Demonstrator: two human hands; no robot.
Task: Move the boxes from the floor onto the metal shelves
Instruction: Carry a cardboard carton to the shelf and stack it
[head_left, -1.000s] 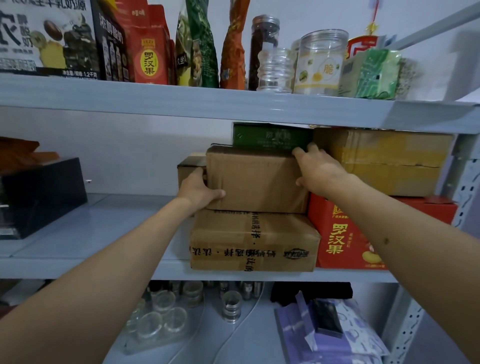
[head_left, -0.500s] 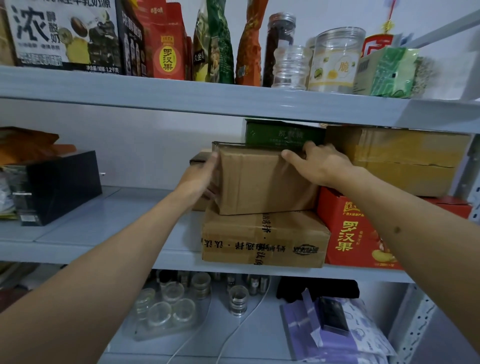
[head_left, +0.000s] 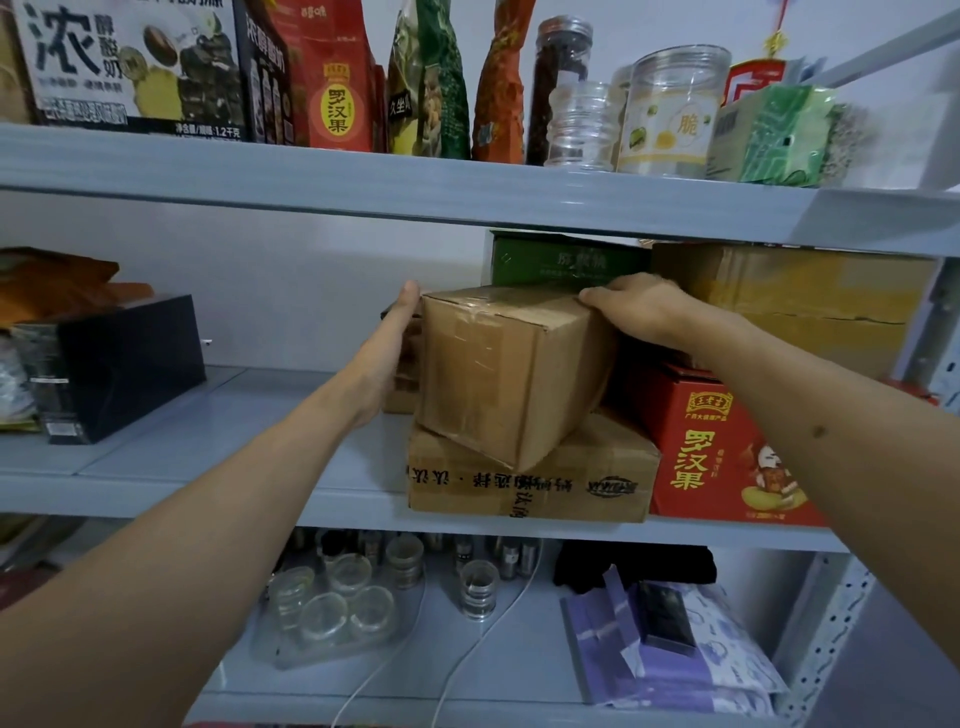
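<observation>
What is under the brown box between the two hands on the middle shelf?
A wider cardboard box with black printing lies under the brown box, on the shelf. Most of its top is covered, so I cannot see whether the two lie flat together.

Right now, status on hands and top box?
Left hand flat against cardboard box side. Right hand grips top right edge. Box skewed atop taped carton. Green box behind.

Plain brown cardboard box (head_left: 509, 374), red carton (head_left: 722, 447) with yellow lettering, grey shelf (head_left: 208, 467), black box (head_left: 124, 364).
</observation>
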